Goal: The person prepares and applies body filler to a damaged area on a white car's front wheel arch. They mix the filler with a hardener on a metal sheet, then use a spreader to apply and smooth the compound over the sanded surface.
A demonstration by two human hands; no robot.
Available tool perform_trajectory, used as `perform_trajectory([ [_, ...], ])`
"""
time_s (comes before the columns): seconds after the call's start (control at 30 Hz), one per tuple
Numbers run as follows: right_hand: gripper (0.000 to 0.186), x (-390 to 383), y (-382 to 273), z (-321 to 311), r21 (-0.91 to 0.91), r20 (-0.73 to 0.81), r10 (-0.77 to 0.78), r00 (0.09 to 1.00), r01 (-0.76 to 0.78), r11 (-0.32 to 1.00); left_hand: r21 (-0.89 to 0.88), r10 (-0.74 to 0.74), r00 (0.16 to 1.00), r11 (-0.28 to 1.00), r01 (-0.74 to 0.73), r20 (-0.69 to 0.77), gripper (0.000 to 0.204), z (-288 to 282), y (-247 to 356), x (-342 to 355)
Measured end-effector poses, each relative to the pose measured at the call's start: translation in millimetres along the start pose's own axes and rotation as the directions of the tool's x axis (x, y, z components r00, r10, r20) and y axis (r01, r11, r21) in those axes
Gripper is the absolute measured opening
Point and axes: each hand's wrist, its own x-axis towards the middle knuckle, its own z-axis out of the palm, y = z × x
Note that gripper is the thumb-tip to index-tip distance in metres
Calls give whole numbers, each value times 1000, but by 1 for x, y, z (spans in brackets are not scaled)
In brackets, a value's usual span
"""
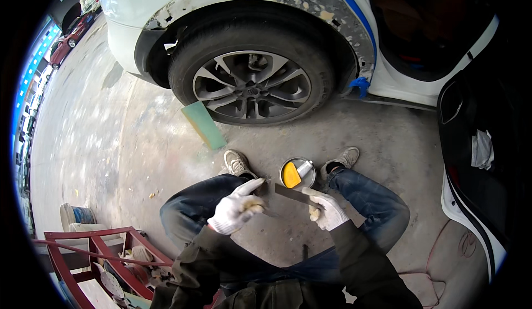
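Lighting: moderate; brightest at left, where the floor [83, 131] is washed pale. Shadow: the car interior [426, 26] is sunk in near-black; the wheel [252, 90] is softly lit. Blur: the left hand [235, 208] is smeared. Distortion: straight edges are bowed toward a black, rounded rim.

A flat, dark, narrow blade [292, 193], gripped at its right end, slopes gently down rightward, below and right of the frame's centre.
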Motion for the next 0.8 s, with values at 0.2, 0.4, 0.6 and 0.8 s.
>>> perform_trajectory([
  [0.2,29,6,19,6,-187,287,315,905,-270,945,42,30,989,998,-36,143,18,17,20,15],
  [0.4,23,67,12,-25,-493,-238,-96,967,-35,869,-93,-361,930,931,354,-70,19,14,0,-2],
  [0.6,20,107,6,-47,-608,-265,-274,925,60,791,-307,-452,891,853,421,-34,17,14,-3,-2],
  [0.8,20,96,0,-19,-522,-175,-234,956,112,846,-66,-357,934,932,355,-23,13,12,4,7],
])
